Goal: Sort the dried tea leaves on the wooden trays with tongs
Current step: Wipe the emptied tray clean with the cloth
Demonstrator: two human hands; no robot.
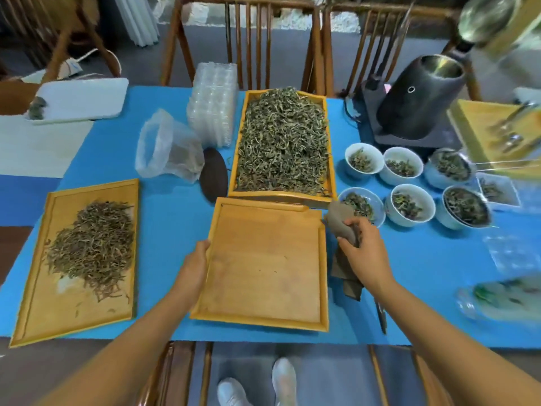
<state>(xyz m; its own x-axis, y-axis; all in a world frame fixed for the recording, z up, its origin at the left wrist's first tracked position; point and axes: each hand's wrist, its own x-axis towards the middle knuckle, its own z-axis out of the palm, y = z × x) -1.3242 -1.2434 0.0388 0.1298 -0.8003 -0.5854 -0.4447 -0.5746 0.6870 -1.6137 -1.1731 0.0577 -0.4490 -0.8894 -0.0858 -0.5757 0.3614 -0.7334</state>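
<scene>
Three wooden trays lie on the blue table cover. The near middle tray (263, 262) holds only a few stray leaf bits. My left hand (194, 268) grips its left rim. My right hand (361, 253) is closed on a brown cloth (341, 218) just off the tray's right rim. The far tray (329, 159) is heaped with greenish dried tea leaves (282, 142). The left tray (38, 306) carries a darker pile of leaves (93, 244). Dark tongs (381, 316) lie on the table by my right forearm.
Several white bowls (363, 161) of leaves stand at the right, behind them a black kettle (415, 98) on its base. A clear plastic bag (167, 148), stacked clear trays (213, 104) and a dark oval scoop (213, 175) sit left of the far tray. Wooden chairs (248, 39) stand behind the table.
</scene>
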